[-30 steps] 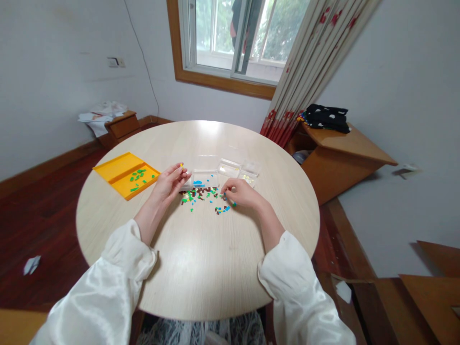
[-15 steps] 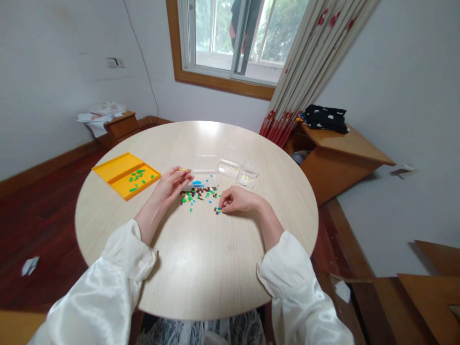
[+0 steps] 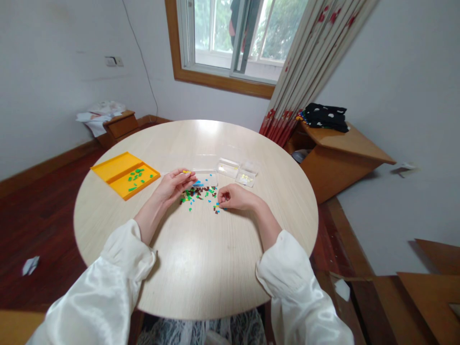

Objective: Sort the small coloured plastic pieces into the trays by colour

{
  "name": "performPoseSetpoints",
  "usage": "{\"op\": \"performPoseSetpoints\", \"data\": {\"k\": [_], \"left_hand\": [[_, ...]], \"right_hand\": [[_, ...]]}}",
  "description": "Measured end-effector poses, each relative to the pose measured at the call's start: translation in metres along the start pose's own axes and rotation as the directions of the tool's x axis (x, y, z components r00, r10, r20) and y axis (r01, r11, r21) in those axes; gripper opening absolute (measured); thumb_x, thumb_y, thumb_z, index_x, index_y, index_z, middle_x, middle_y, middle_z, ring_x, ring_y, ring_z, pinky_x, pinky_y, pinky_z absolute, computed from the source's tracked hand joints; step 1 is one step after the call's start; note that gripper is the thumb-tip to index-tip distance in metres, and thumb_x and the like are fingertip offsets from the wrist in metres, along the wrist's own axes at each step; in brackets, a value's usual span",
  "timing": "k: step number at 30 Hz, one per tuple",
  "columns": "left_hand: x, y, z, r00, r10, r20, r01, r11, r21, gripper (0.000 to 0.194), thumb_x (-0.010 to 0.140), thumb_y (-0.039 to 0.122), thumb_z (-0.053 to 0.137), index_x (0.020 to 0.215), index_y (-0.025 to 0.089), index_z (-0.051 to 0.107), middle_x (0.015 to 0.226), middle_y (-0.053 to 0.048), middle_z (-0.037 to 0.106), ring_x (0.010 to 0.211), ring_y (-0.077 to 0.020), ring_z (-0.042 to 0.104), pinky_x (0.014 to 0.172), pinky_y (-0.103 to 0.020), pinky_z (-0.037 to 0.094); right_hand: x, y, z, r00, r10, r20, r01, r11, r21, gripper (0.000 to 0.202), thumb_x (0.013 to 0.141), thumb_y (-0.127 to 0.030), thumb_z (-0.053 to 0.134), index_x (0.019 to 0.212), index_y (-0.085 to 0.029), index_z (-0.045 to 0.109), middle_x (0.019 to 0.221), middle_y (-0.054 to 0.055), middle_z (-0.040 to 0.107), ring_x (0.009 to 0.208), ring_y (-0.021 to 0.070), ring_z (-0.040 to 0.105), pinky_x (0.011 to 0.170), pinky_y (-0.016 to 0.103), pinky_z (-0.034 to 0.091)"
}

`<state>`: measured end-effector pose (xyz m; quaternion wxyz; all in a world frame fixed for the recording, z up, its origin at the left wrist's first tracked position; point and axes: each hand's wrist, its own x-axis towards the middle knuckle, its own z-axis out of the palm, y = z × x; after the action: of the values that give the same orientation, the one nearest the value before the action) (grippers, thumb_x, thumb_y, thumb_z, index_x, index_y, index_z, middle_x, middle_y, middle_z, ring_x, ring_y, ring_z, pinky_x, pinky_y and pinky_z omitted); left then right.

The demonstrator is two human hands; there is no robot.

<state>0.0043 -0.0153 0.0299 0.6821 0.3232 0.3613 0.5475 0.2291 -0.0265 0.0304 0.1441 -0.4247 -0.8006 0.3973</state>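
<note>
Grips a small yellow piece (image 3: 186,172) at the fingertips of the left hand (image 3: 171,186), beside the left edge of the loose coloured pieces (image 3: 198,192) on the counter (image 3: 201,258). Bends the fingers of the right hand (image 3: 237,197) low at the right edge of them; cannot tell whether closed on one. Has an open yellow box (image 3: 115,164) farther left, with green pieces (image 3: 139,170) inside, and clear trays (image 3: 227,169) on the far side.

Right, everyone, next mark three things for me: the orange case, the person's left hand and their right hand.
Orange case (image 3: 115,166): head view, on the bare floor of its far-left half.
Left hand (image 3: 170,188): head view, on the middle of the hand.
Right hand (image 3: 236,197): head view, on the middle of the hand.
</note>
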Motion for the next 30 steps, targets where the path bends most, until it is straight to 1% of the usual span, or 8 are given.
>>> {"op": "performPoseSetpoints", "data": {"k": [6, 10, 13, 20, 23, 27, 30], "left_hand": [[0.0024, -0.0033, -0.0003, 0.999, -0.012, 0.050, 0.010, 1.000, 0.027, 0.017, 0.062, 0.006, 0.071, 0.076, 0.011, 0.064, 0.078, -0.006, 0.069, 0.074, -0.0130, 0.066, 0.076, -0.024, 0.054], [0.0040, -0.0044, -0.0004, 1.000, 0.007, 0.025, -0.008, 0.999, 0.035, 0.016, 0.060, 0.007, 0.074, 0.072, 0.011, 0.065, 0.069, -0.002, 0.066, 0.067, -0.0116, 0.064, 0.077, -0.026, 0.054], [0.0057, -0.0064, -0.0012, 0.999, 0.030, 0.022, -0.031, 0.998, 0.054, 0.016, 0.059, 0.009, 0.075, 0.071, 0.012, 0.065, 0.066, -0.001, 0.064, 0.064, -0.0108, 0.063, 0.076, -0.027, 0.054], [0.0067, -0.0103, -0.0009, 0.998, 0.053, 0.041, -0.056, 0.995, 0.078, 0.020, 0.055, 0.011, 0.078, 0.070, 0.010, 0.064, 0.064, -0.002, 0.065, 0.063, -0.0119, 0.064, 0.075, -0.028, 0.054], [0.0056, -0.0103, 0.0002, 0.997, 0.053, 0.052, -0.057, 0.995, 0.080, 0.023, 0.052, 0.012, 0.079, 0.069, 0.011, 0.064, 0.063, -0.002, 0.065, 0.063, -0.0121, 0.064, 0.075, -0.028, 0.054], [0.0040, -0.0099, 0.0021, 0.998, 0.013, 0.062, -0.020, 0.993, 0.114, 0.025, 0.049, 0.012, 0.081, 0.069, 0.010, 0.064, 0.064, -0.003, 0.067, 0.064, -0.0134, 0.065, 0.076, -0.028, 0.053], [0.0029, -0.0099, 0.0037, 0.998, -0.006, 0.066, -0.004, 0.988, 0.152, 0.026, 0.049, 0.013, 0.081, 0.069, 0.012, 0.064, 0.066, -0.002, 0.067, 0.064, -0.0132, 0.066, 0.076, -0.029, 0.053]], "right_hand": [[0.0026, -0.0011, 0.0032, 0.998, -0.001, -0.058, -0.004, 0.996, -0.091, 0.013, 0.067, -0.006, 0.053, 0.068, -0.012, 0.065, 0.060, -0.002, 0.056, 0.055, 0.0065, 0.047, 0.054, 0.018, 0.034], [0.0036, 0.0012, 0.0039, 0.997, 0.005, -0.078, -0.015, 0.992, -0.128, 0.016, 0.068, -0.006, 0.053, 0.070, -0.011, 0.068, 0.061, 0.000, 0.060, 0.056, 0.0075, 0.050, 0.056, 0.019, 0.037], [0.0037, 0.0016, 0.0039, 0.997, 0.009, -0.079, -0.020, 0.991, -0.136, 0.016, 0.068, -0.007, 0.054, 0.073, -0.012, 0.069, 0.064, 0.001, 0.062, 0.058, 0.0082, 0.052, 0.057, 0.019, 0.038], [0.0036, -0.0034, 0.0062, 0.996, -0.056, -0.076, 0.042, 0.985, -0.168, 0.014, 0.070, -0.006, 0.054, 0.070, -0.011, 0.067, 0.067, 0.002, 0.062, 0.061, 0.0085, 0.052, 0.059, 0.020, 0.038], [0.0042, -0.0037, 0.0078, 0.987, -0.063, -0.146, 0.045, 0.992, -0.118, 0.012, 0.071, -0.008, 0.054, 0.070, -0.011, 0.066, 0.066, 0.001, 0.060, 0.060, 0.0082, 0.052, 0.059, 0.020, 0.039], [0.0062, -0.0047, 0.0084, 0.947, -0.025, -0.321, 0.046, 0.997, 0.058, 0.008, 0.072, -0.014, 0.056, 0.072, -0.012, 0.064, 0.068, 0.002, 0.063, 0.061, 0.0095, 0.055, 0.061, 0.023, 0.043], [0.0086, -0.0067, 0.0086, 0.923, -0.020, -0.383, 0.095, 0.979, 0.178, 0.006, 0.071, -0.017, 0.059, 0.070, -0.012, 0.063, 0.069, 0.003, 0.064, 0.063, 0.0108, 0.058, 0.065, 0.025, 0.046]]}}
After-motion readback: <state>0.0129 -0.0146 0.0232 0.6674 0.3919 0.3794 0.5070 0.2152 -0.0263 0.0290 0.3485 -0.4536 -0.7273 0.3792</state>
